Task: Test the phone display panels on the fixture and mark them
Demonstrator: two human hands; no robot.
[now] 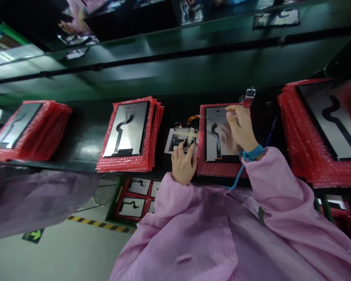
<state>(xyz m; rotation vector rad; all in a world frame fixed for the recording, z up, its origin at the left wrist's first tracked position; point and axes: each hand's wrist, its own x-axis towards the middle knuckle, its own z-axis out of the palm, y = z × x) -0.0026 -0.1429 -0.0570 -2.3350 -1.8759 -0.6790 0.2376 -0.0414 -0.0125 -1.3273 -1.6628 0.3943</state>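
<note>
My left hand [183, 164] rests with its fingers spread on the lower edge of a small circuit board [181, 136], which lies on a white sheet [169, 145]. An orange flex cable [193, 118] runs from the board's top toward the panel beside it. That display panel [210, 144], silver-backed with a curved black ribbon, lies on a red bubble-wrap bag [219, 169]. Above its upper right part is my right hand [242, 128], thumb and forefinger brought close together; anything between the tips is too small to make out. A blue wrist strap [253, 152] circles the right wrist.
Stacks of panels on red bubble bags stand left [127, 128], far left [20, 125] and right [333, 117]. A small metal-topped object [250, 93] sits behind the panel. Below the bench is a crate [112, 207] of panels. Another person's sleeve [41, 195] shows at left.
</note>
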